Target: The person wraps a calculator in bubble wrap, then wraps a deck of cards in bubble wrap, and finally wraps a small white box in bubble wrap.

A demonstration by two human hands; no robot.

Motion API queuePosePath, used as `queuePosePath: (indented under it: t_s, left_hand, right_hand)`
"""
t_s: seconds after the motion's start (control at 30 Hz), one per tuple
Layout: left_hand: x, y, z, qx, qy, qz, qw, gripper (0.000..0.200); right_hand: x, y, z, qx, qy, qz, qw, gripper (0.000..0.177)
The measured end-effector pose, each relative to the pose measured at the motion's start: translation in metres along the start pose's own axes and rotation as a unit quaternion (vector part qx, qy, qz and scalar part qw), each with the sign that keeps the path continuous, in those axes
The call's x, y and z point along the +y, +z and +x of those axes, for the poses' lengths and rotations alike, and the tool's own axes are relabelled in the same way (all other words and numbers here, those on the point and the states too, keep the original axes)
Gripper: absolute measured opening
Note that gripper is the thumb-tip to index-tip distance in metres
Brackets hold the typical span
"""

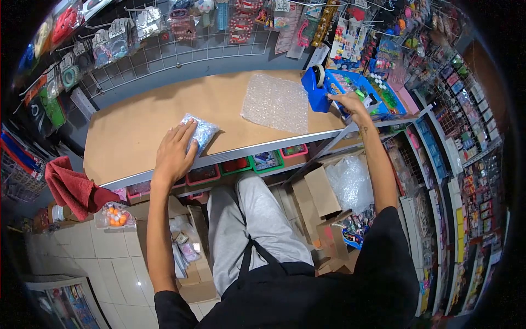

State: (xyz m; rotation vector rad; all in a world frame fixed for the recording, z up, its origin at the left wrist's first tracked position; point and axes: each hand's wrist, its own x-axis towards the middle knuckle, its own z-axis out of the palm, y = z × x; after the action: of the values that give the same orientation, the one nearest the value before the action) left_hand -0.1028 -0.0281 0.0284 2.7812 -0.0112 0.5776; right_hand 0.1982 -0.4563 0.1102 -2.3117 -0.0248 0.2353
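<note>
My left hand (pixel 176 147) rests over a small bubble-wrapped packet (pixel 203 133) with whitish-blue contents, near the bench's front edge. Its fingers lie across the packet's left side and the thumb presses on its lower part. Further right, a square sheet of bubble wrap (pixel 275 103) lies flat on the wooden bench top (pixel 148 123), touched by neither hand. My right hand (pixel 352 104) grips the right side of a blue tape dispenser (pixel 316 94) holding a roll of tape. Some of its fingertips are hidden.
A blue display box (pixel 361 90) of small goods stands beside the dispenser. Packaged items hang from a wire grid (pixel 181 55) behind. Coloured trays (pixel 267 160) sit under the bench top. Open cardboard boxes (pixel 323 192) flank my legs. A red cloth (pixel 74 186) hangs at the left corner.
</note>
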Motion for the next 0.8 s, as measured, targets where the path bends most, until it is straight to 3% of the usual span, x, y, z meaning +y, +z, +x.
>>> queuePosePath:
  t_s: [0.13,0.23,0.43,0.53,0.63,0.67,0.73,0.8]
  left_hand:
    - [0.000,0.000,0.001,0.001,-0.001,-0.002,1.000,0.047]
    - [0.000,-0.001,0.000,0.000,0.002,0.000,1.000,0.048]
    - [0.000,0.000,0.000,0.002,0.002,0.005,1.000,0.048]
    - [0.000,0.000,0.001,0.004,0.006,0.008,1.000,0.048]
    - [-0.003,0.000,0.000,-0.006,0.012,0.012,1.000,0.048]
    - [-0.004,0.001,0.000,-0.011,0.016,0.014,1.000,0.049]
    - [-0.004,0.000,-0.002,-0.007,0.018,0.011,1.000,0.050]
    - [-0.002,-0.003,0.000,-0.002,0.013,0.001,1.000,0.051]
  right_hand:
    - [0.010,0.013,-0.004,0.062,-0.006,0.063,0.996,0.035]
    - [0.014,0.016,-0.009,0.052,0.007,0.095,0.994,0.037]
    - [0.021,0.035,-0.017,0.082,-0.115,0.168,0.976,0.027]
    - [0.026,0.042,-0.009,0.147,-0.105,0.118,0.976,0.025]
    - [0.034,0.041,-0.001,0.140,-0.138,0.096,0.976,0.024]
    - [0.060,0.044,0.025,0.217,-0.199,-0.019,0.956,0.023]
    - [0.072,0.044,0.022,0.172,-0.113,-0.017,0.978,0.030]
    - [0.076,0.050,0.016,0.181,-0.129,-0.001,0.975,0.031]
